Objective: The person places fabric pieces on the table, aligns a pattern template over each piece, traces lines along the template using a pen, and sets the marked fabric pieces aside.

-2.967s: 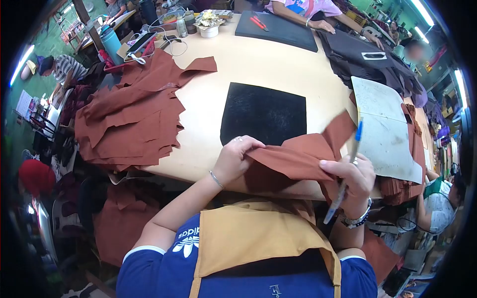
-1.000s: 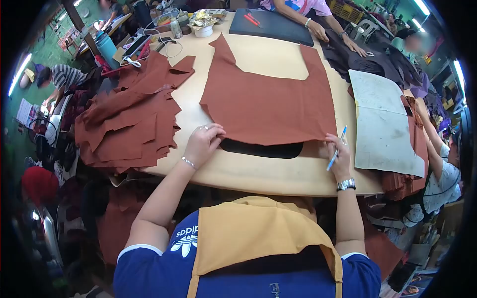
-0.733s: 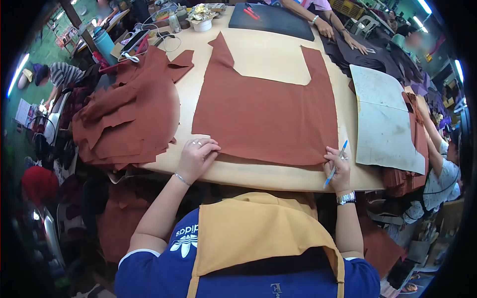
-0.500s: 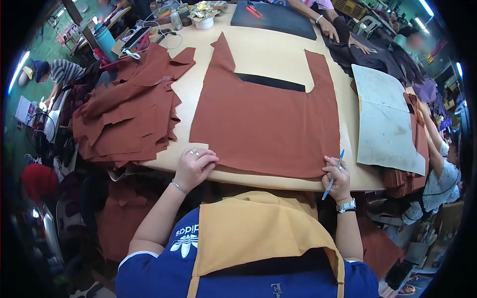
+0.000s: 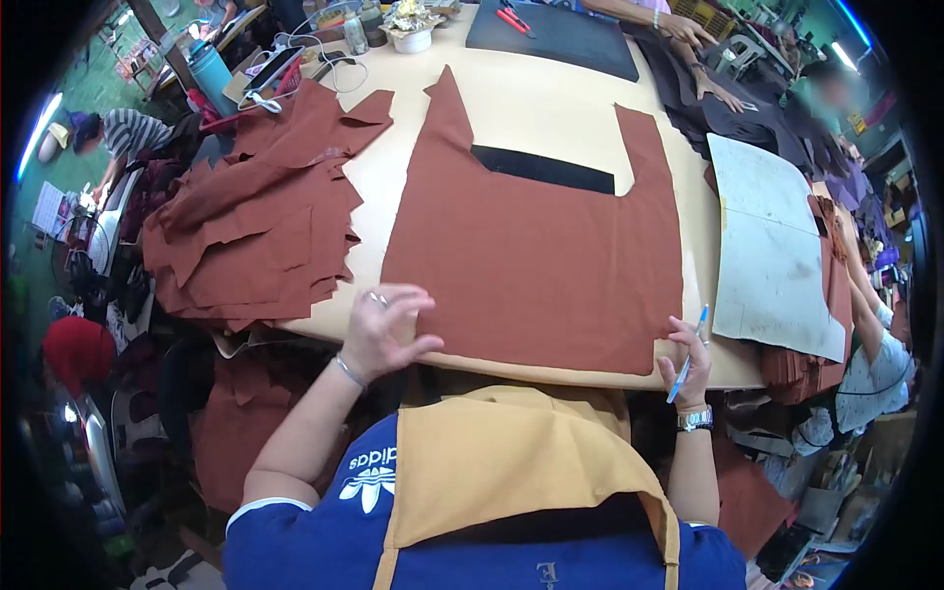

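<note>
A rust-brown cut fabric panel (image 5: 536,265) lies flat before me, with two upright strips at its far corners. A dark piece (image 5: 546,169) shows beneath its far edge, mostly covered by it. Beside the panel's near left corner is my left hand (image 5: 385,332), thumb and fingers spread, gripping nothing. My right hand (image 5: 690,359) is off the near right corner, holding a light-blue pen (image 5: 702,320) that slants up between its fingers.
Stacked rust-brown pieces (image 5: 256,216) lie left on the pale table (image 5: 551,88). A grey-white pattern sheet (image 5: 772,256) covers another stack at right. Red-handled scissors (image 5: 515,20) rest on a black board (image 5: 580,44). Another person's hands (image 5: 723,90) touch dark cloth.
Both hands have let go of the panel's near corners and opened out. The near edge now lies flat, a little closer to me. The pen stays in my right hand.
</note>
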`<state>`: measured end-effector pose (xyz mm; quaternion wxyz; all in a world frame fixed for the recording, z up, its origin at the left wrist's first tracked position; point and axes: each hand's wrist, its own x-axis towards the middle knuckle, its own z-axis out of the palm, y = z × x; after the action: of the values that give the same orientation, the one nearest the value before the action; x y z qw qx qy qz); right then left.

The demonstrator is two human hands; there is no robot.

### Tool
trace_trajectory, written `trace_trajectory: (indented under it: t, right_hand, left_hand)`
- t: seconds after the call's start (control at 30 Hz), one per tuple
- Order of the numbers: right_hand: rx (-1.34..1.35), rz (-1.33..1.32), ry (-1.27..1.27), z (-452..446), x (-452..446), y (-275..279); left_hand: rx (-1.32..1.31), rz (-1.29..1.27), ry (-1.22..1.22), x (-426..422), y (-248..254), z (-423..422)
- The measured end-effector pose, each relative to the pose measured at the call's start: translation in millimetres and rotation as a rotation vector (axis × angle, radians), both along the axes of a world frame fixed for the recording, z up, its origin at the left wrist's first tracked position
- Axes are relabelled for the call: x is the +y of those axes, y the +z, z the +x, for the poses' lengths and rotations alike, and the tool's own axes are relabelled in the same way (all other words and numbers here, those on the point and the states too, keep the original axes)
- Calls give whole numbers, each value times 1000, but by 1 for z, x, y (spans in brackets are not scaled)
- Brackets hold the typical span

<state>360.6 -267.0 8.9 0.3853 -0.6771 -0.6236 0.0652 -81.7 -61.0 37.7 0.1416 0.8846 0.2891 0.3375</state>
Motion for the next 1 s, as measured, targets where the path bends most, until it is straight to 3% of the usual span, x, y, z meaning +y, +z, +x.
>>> trace_trajectory:
  t: [0.07,0.2,0.4,0.47,0.57,0.7,0.83,1.0]
  right_hand:
    - [101,58,-63,-3,6,-1]
    - [57,87,-114,3,8,-20]
    - [-23,96,-173,-3,9,-11]
    - [-41,93,-182,-4,9,-8]
    - [-12,80,-196,-3,8,-9]
    - [11,50,-208,0,7,-15]
    - [50,32,-202,1,5,-18]
    - [-7,59,-194,-1,9,-11]
  left_hand:
    - [-7,112,45,39,12,5]
    - [-106,-248,250,144,34,44]
    - [-135,-520,495,324,-29,118]
    - [-128,-666,579,341,-27,137]
    - [-16,-685,648,352,-23,152]
    - [-218,-987,287,376,-30,148]
    - [-673,-1101,141,364,-11,139]
    - [-619,-799,421,350,-31,121]
